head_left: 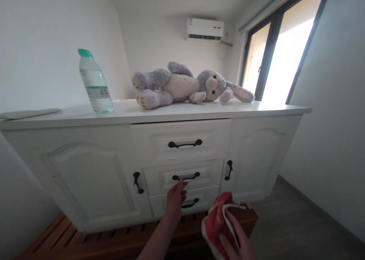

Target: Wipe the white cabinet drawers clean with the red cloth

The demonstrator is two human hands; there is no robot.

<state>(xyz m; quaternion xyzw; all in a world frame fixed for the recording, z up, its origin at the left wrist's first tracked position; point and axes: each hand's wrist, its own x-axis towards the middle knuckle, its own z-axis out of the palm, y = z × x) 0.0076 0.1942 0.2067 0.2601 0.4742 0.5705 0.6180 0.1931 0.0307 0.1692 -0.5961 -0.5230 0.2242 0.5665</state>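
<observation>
My left hand [174, 199] reaches up to the black handle [186, 177] of the middle drawer [212, 170], its fingers curled at the lower edge of the grip. In my right hand [236, 235] is a bunched red cloth [215, 218] with white edging, held low in front of the cabinet. The white cabinet [88, 184] has three drawers between two side doors. All the drawers look closed, and my left forearm and hand hide part of the bottom drawer's handle [190, 203].
On the cabinet top lie a grey plush rabbit [182, 85] and a flat pale item [31, 113], beside an upright water bottle [95, 85]. A slatted brown wooden bench [114, 241] is below. An air conditioner [205, 29] hangs behind; a window [293, 50] is at right.
</observation>
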